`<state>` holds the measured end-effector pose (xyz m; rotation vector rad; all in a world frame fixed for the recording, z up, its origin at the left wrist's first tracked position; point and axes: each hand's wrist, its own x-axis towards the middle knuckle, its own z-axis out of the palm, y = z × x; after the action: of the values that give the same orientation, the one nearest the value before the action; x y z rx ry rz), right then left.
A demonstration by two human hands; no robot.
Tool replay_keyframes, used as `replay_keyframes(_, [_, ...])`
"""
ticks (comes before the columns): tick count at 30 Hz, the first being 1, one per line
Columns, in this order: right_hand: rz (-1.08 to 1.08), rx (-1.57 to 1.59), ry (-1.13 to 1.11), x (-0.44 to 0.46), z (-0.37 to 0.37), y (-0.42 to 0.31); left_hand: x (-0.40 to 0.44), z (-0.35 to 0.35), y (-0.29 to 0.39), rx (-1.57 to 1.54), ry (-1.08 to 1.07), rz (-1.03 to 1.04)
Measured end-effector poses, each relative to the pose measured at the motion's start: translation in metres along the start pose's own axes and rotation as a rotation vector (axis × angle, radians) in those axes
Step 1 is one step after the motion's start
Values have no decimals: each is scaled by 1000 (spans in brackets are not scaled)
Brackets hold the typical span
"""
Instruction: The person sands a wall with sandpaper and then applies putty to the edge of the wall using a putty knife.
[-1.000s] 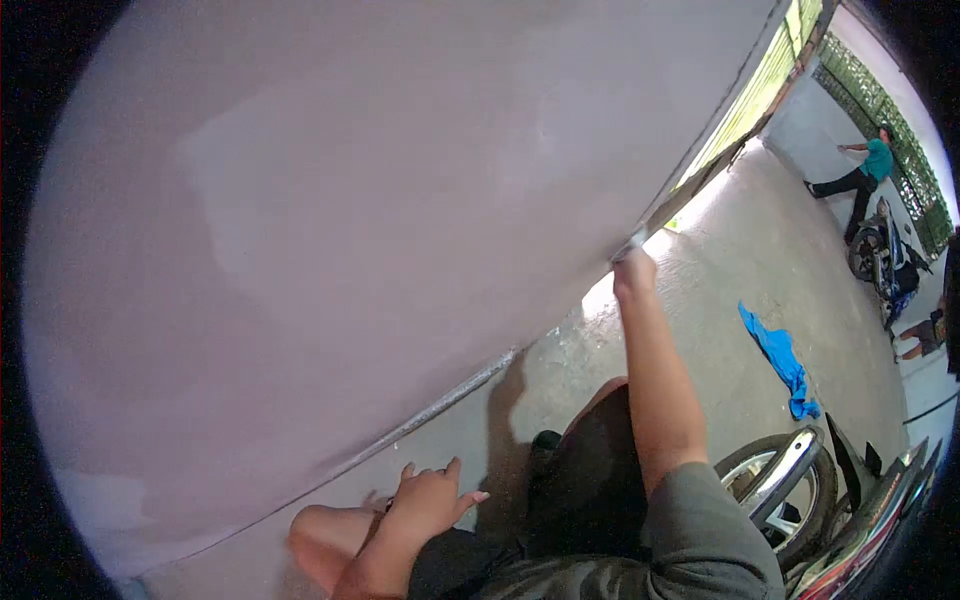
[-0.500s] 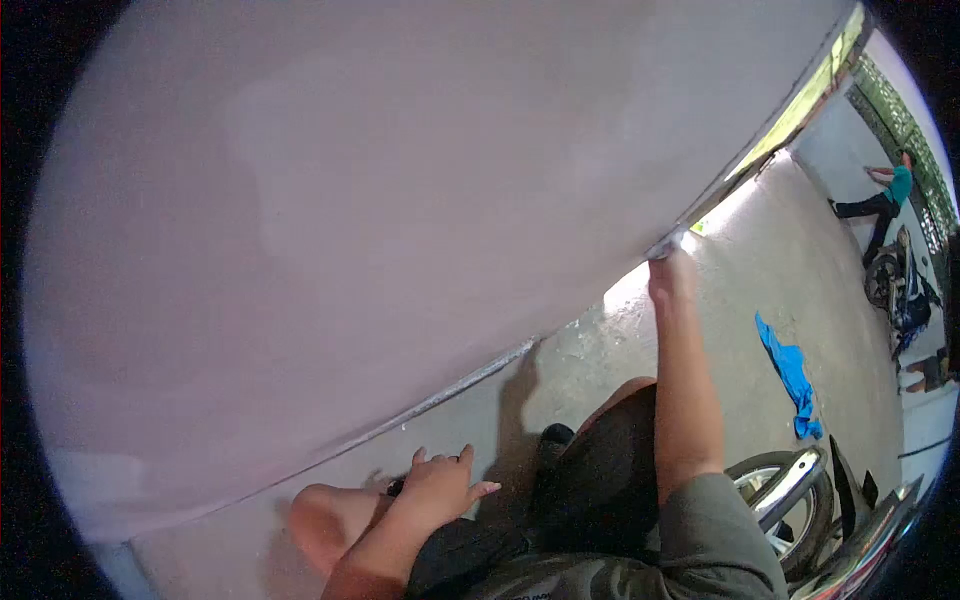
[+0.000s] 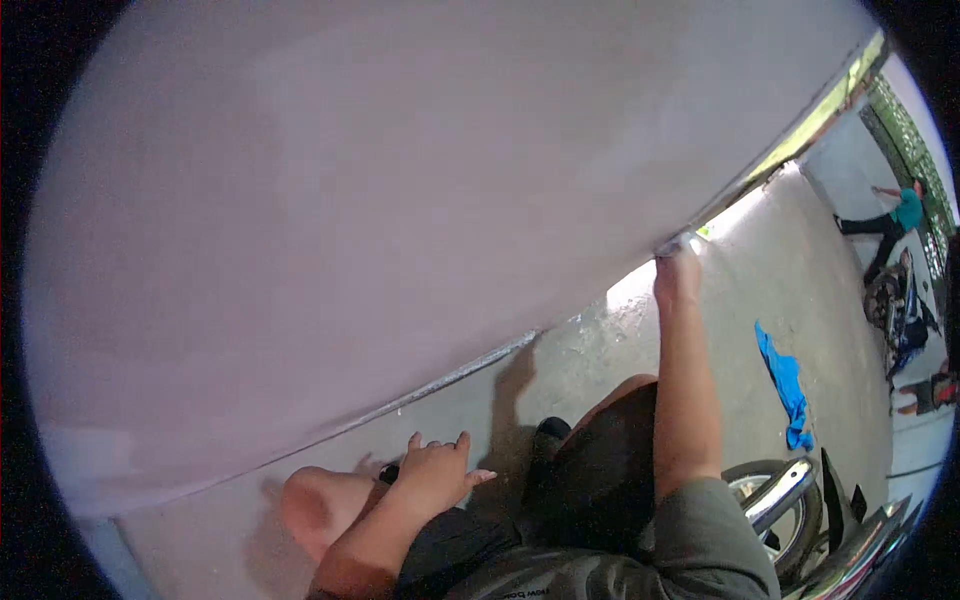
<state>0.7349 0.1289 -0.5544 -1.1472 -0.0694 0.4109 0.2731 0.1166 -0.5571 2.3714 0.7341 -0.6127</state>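
Note:
A large pale wall [image 3: 400,200] fills the upper left of the head view. My right hand [image 3: 679,262] reaches to the wall's edge beside a bright opening. Something whitish and blurred shows at its fingertips, too unclear to name, and the fingers are mostly hidden. Near the wall's base, over my bent legs, my left hand [image 3: 436,472] holds nothing, with its thumb and some fingers stretched apart.
On the concrete floor [image 3: 730,340] lies a blue cloth [image 3: 786,388]. A motorcycle wheel [image 3: 800,520] stands close at the lower right. Farther off are another motorcycle [image 3: 905,310], a person in a teal shirt [image 3: 905,212] by a wall, and part of another person [image 3: 930,394].
The view has shifted, so the wall's edge and my right hand appear farther right. My right hand stays at the wall's edge, and my left hand keeps its spread pose.

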Motion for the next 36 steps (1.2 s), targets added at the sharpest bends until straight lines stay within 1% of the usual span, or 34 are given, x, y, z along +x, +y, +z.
replay_keyframes(3, [-39,0,-33,4,-8,9,-3,4,-2,39,19,-1])
replay_keyframes(5, [26,-50,23,11,-7,8,-2,6,-3,6,21,21])
replay_keyframes(6, [12,-52,29,1,0,-3,-1,4,-3,8,25,36])
replay_keyframes(8, [-109,92,-113,-18,11,-22,-5,-2,-1,10,-10,-6])
replay_keyframes(9, [-98,-13,-116,-20,11,-27,-6,-5,1,15,-17,8])
replay_keyframes(10, [-102,-135,50,-10,3,-14,-7,-7,3,11,-27,1])
replay_keyframes(11, [-140,-172,80,8,-9,7,-8,-9,3,10,-32,-9])
replay_keyframes(12, [-177,-207,103,8,-5,14,-6,-7,1,16,-32,-4])
replay_keyframes(14, [-143,-160,94,2,2,0,-5,3,-4,17,2,20])
replay_keyframes(16, [-232,-165,120,-10,18,-24,-5,6,-6,18,26,25])
replay_keyframes(17, [-302,-177,81,-10,18,-27,-5,8,-6,28,61,40])
replay_keyframes(20, [-245,-263,117,-22,22,-25,-4,8,-4,5,45,45])
replay_keyframes(21, [-315,-180,86,-23,25,-18,-2,6,-3,9,55,51])
replay_keyframes(22, [-323,-176,89,-20,26,-22,-2,5,-3,36,32,33])
replay_keyframes(24, [-456,-246,68,-29,36,-42,0,2,0,69,1,26])
replay_keyframes(26, [-449,-299,120,-14,18,-31,-2,-6,5,51,-18,40])
replay_keyframes(28, [-407,-456,201,-16,15,-16,-2,-2,3,41,-29,48])
replay_keyframes(29, [-422,-358,154,-15,17,-15,-1,-1,1,22,-36,44])
replay_keyframes(30, [-427,-355,155,-21,26,-29,0,-2,1,26,-33,47])
replay_keyframes(32, [-559,-324,104,-26,43,-62,-3,-2,1,54,-42,35])
replay_keyframes(33, [-624,-284,130,-26,49,-65,-3,0,1,54,-48,33])
replay_keyframes(34, [-617,-284,131,-31,47,-60,-3,3,1,34,-20,54])
replay_keyframes(36, [-581,-488,191,-44,45,-44,-1,4,-1,19,25,65])
